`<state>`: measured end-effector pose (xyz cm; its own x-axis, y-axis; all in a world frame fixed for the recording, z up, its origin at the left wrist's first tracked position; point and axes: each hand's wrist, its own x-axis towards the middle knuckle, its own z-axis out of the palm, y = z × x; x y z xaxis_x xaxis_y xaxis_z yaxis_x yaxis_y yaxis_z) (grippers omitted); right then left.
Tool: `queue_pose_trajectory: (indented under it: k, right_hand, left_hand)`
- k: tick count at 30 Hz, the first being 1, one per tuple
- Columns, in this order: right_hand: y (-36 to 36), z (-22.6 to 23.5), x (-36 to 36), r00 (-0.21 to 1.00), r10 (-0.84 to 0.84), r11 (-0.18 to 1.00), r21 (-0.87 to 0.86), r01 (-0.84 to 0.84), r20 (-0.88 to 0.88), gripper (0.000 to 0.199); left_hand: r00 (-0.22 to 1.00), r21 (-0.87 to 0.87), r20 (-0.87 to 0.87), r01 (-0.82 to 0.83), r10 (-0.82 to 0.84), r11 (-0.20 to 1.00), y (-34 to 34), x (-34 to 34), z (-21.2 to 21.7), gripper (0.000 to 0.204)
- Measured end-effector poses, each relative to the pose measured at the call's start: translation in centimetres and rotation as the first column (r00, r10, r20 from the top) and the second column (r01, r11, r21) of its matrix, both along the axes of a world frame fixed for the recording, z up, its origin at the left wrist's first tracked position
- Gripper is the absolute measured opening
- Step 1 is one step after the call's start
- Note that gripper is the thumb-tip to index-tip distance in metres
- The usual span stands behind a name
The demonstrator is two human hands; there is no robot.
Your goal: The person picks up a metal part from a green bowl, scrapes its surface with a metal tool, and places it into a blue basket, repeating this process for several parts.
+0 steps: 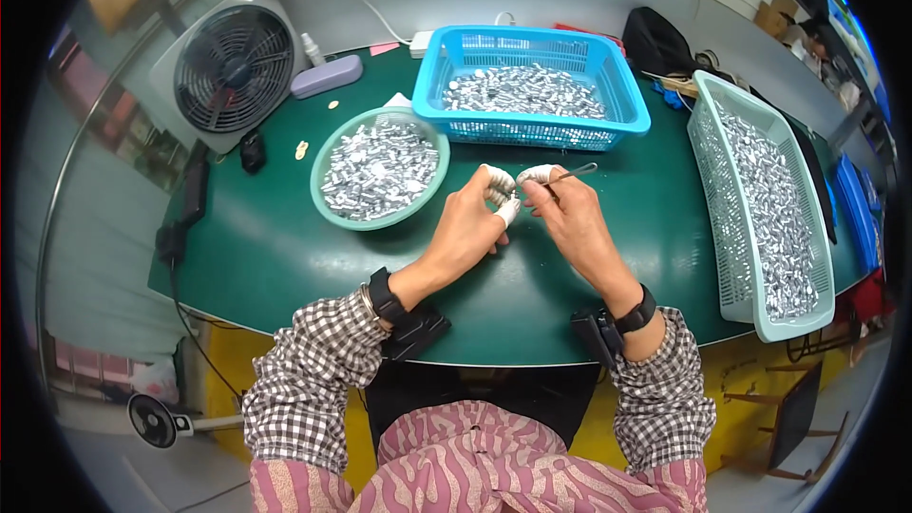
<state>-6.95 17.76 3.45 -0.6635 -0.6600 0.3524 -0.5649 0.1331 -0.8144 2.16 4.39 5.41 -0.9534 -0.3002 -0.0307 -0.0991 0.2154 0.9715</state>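
Below the bright-blue rectangular plastic basket [432, 81], our left hand [465, 223] pinches what looks like a small silvery metal piece [514, 195], fingertips nearly closed; our right hand [578, 223] closes around a thin, loop-ended metal tool [577, 173]. We should keep the piece steady and guide the tool lightly.

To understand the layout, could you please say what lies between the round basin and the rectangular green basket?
The head view shows the left hand, right hand and thin looped tool over green tabletop.
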Motion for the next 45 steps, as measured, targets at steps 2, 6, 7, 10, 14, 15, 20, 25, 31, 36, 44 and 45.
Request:
queue_pose_trajectory:
  k: [2, 6, 7, 10, 14, 15, 20, 25, 31, 36, 44, 45]
  right_hand:
    - [-0.1, 0.8, 0.7, 0.997, -0.075, 0.997, 0.030, 0.075, -0.006, 0.022]
    - [-0.1, 1.1, 1.0, 0.997, -0.071, 0.997, 0.004, 0.071, -0.011, 0.020]
    - [-0.1, 1.1, 0.9, 0.999, -0.046, 0.999, -0.018, 0.046, -0.012, 0.020]
    - [0.2, 0.9, 0.7, 0.999, -0.016, 1.000, -0.013, 0.015, -0.042, 0.018]
    - [0.2, 1.7, 0.6, 0.999, 0.010, 0.997, 0.073, -0.007, -0.039, 0.015]
    - [0.3, 2.0, 0.5, 0.999, 0.009, 0.994, 0.113, -0.005, -0.034, 0.014]
    - [-0.2, 2.1, 1.0, 0.981, -0.121, 0.992, 0.043, 0.116, 0.153, 0.014]
    - [-0.1, 1.5, 0.8, 0.998, -0.052, 0.998, -0.026, 0.053, 0.032, 0.013]
    - [0.1, 1.8, 1.0, 0.998, -0.046, 0.999, -0.023, 0.046, 0.040, 0.012]
    - [0.3, 1.9, 1.1, 0.999, -0.033, 0.998, -0.050, 0.035, 0.032, 0.012]
    - [-0.1, 1.4, 1.1, 0.999, -0.019, 1.000, -0.003, 0.020, 0.026, 0.013]
    - [-0.1, 1.4, 1.1, 0.999, -0.019, 1.000, -0.006, 0.019, 0.032, 0.013]
  left_hand:
    - [1.000, -0.003, -0.028, 0.002, -0.002, 1.000, 0.0, 0.1, -0.5, 0.021]
    - [0.996, 0.000, -0.085, -0.007, 0.007, 1.000, -0.2, -0.1, -1.1, 0.023]
    - [0.997, 0.009, -0.079, 0.001, -0.001, 1.000, -0.3, -0.2, -1.3, 0.024]
    - [0.997, 0.039, -0.073, 0.007, -0.004, 0.999, -0.6, -0.6, -1.8, 0.024]
    - [0.998, 0.087, -0.063, -0.008, 0.014, 0.996, -1.3, -0.9, -2.5, 0.024]
    - [0.998, 0.101, -0.058, -0.006, 0.012, 0.995, -1.4, -1.0, -2.5, 0.024]
    - [0.998, 0.131, -0.049, 0.038, -0.032, 0.991, -1.3, -1.2, -2.7, 0.023]
    - [0.998, 0.109, -0.067, 0.006, 0.001, 0.994, -1.3, -1.2, -3.0, 0.025]
    - [0.998, 0.152, -0.057, -0.008, 0.017, 0.988, -1.3, -1.3, -3.3, 0.027]
    - [1.000, 0.216, -0.027, 0.004, 0.002, 0.976, -1.6, -1.3, -3.1, 0.027]
    - [0.997, 0.199, -0.071, -0.013, 0.028, 0.980, -1.7, -1.4, -3.7, 0.027]
    - [0.997, 0.200, -0.070, -0.015, 0.030, 0.980, -1.7, -1.3, -3.8, 0.027]
